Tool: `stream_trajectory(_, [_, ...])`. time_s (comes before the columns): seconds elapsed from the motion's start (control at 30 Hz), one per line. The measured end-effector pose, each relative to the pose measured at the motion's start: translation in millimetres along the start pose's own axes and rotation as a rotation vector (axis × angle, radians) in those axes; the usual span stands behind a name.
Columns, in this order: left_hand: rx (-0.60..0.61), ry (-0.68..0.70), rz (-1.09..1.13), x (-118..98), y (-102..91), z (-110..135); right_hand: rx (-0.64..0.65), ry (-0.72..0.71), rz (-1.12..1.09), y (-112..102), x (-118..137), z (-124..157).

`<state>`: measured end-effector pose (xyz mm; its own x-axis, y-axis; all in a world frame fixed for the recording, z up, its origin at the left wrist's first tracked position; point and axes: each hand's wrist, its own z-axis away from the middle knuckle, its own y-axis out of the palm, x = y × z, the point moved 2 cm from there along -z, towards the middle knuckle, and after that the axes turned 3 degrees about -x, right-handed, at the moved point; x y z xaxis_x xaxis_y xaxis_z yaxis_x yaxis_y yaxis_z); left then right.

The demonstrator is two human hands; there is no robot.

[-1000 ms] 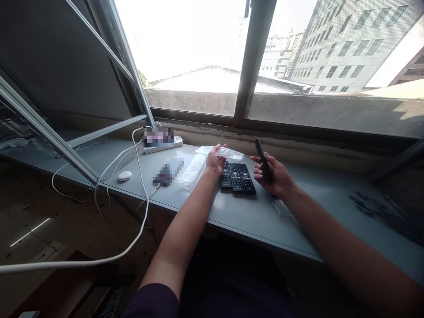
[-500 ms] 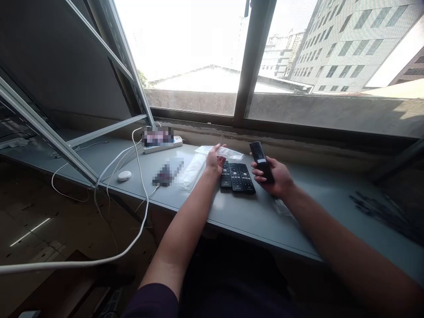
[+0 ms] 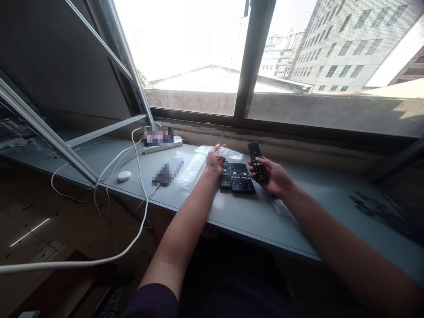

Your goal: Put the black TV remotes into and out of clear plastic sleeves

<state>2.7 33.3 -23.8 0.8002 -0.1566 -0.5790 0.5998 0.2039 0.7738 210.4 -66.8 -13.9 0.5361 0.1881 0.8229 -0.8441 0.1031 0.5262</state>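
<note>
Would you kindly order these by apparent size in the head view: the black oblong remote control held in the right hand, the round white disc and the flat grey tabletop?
1. Flat grey tabletop
2. Black oblong remote control, partly covered by the right hand
3. Round white disc

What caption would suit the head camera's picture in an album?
By a bright window, the right hand holds a black remote near three more remotes laid side by side on the desk.
</note>
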Motion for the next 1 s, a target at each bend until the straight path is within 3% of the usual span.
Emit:
stream_trajectory(0.13, [0.001,-0.003,-0.001,0.0,0.3,0.3,0.036,-0.141,0.18,-0.8,-5.2,-1.4])
stream_trajectory(0.3, [-0.004,0.001,-0.019,-0.5,0.2,0.4,-0.044,-0.598,0.505,-5.2,-7.6,-3.9])
stream_trajectory(0.57, [-0.013,0.005,-0.047,0.3,-4.4,-6.7,0.025,-0.851,0.694,-8.6,-0.9,-1.4])
stream_trajectory(0.87, [0.036,-0.012,-0.104,2.0,-1.7,-4.2,0.077,-0.84,0.707,-3.7,-2.6,1.6])
stream_trajectory(1.0, [0.038,0.01,-0.105,1.7,-0.6,-2.8,-0.008,-0.757,0.672,-0.3,-5.0,3.8])
